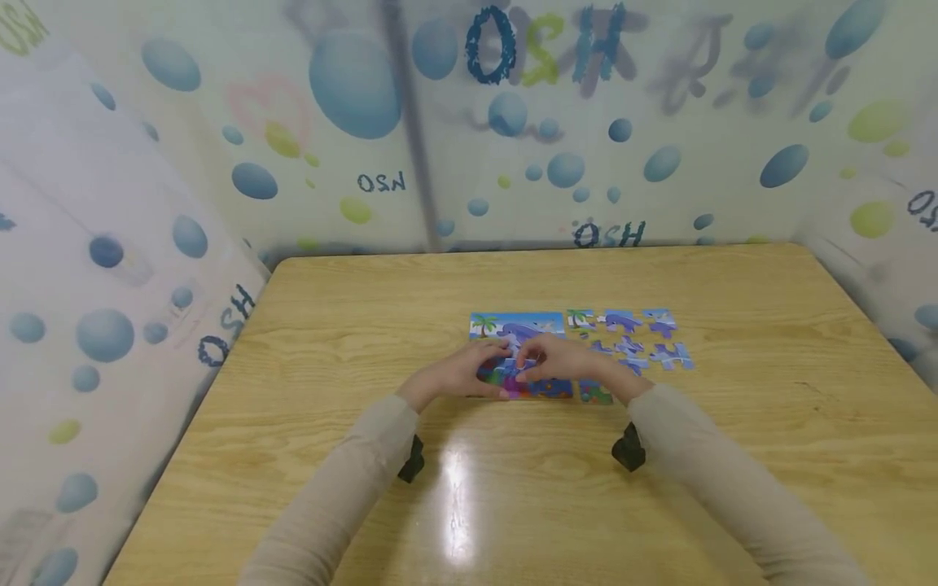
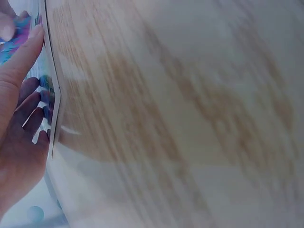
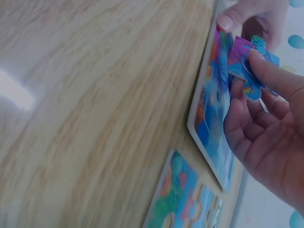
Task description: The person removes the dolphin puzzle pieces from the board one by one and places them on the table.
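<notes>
A dolphin picture board [image 1: 553, 389] with a palm tree lies on the table beneath both hands. In the right wrist view, my right hand [image 3: 275, 137] pinches a blue and purple jigsaw puzzle piece [image 3: 243, 65] between thumb and fingers, just above the board. My left hand [image 1: 456, 372] spans the board's left part. Its thumb lies at the near edge and its relaxed fingers reach across the picture; the left wrist view shows them beside the board's edge. The hands cover the middle of the picture.
Right of the board lie several loose puzzle pieces [image 1: 668, 355], spread in rough rows. A green corner piece [image 1: 595, 393] is nearest to the right wrist. The wooden table [image 1: 352, 309] meets a patterned curtain [image 1: 293, 203] at its back and sides.
</notes>
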`<state>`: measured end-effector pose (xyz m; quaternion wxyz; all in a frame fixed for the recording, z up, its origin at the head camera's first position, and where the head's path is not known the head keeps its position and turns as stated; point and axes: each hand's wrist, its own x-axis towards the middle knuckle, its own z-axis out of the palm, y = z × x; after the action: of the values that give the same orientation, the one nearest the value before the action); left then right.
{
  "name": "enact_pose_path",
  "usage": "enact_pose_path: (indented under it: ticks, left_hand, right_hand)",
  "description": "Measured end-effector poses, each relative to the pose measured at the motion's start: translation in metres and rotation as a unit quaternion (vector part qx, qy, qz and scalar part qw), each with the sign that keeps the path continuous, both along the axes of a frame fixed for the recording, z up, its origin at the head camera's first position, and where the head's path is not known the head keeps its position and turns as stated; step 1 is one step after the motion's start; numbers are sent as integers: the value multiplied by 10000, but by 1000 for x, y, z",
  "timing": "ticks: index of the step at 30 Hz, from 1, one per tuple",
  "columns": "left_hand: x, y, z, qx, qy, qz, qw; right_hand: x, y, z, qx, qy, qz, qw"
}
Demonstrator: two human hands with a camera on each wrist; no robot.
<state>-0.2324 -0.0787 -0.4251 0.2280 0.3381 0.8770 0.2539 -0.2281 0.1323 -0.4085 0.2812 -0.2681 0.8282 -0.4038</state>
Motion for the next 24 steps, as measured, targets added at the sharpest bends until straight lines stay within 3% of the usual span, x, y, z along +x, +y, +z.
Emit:
enact_pose_path:
  ticks: [8,20,24]
  left_hand:
    - [2,1,2,-129,8,100,9999]
    - [2,2,4,-292,26,73,9995]
    - [2,2,4,-313,32,68,9995]
  right_hand:
    - [3,28,9,-123,-428,-477,9979]
    - [13,101,25,329,-224,-1098,9932]
    - [18,124,27,401,-364,-1165,9917]
